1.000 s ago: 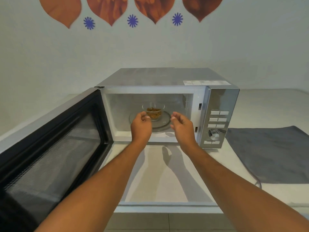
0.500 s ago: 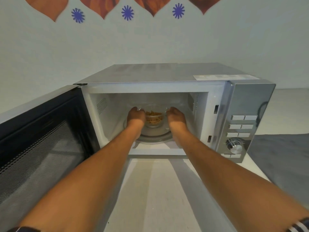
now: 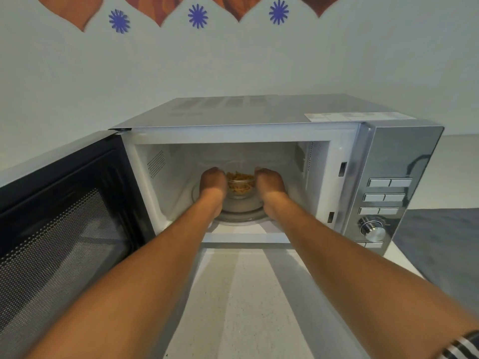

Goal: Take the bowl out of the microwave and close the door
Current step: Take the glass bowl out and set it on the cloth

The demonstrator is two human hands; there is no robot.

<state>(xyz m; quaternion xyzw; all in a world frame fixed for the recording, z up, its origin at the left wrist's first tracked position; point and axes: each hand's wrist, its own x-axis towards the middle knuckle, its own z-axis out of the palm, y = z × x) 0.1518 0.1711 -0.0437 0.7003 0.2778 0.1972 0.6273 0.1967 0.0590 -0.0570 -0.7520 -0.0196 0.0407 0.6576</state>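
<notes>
A small clear glass bowl (image 3: 239, 186) with yellow-brown food stands on the glass turntable (image 3: 242, 215) inside the silver microwave (image 3: 272, 112). Both my arms reach into the cavity. My left hand (image 3: 212, 180) is pressed against the bowl's left side and my right hand (image 3: 269, 181) against its right side, so the bowl is clasped between them. The fingers are hidden behind the bowl. The microwave door (image 3: 62, 226), black with a mesh window, is swung fully open to the left.
The microwave's control panel (image 3: 383, 203) with buttons and a knob is on its right front. A grey cloth (image 3: 440, 250) lies on the white counter (image 3: 246, 301) to the right. A wall with decorations rises behind.
My hands went from in front of the microwave opening into the cavity and closed in on both sides of the bowl. The camera moved closer.
</notes>
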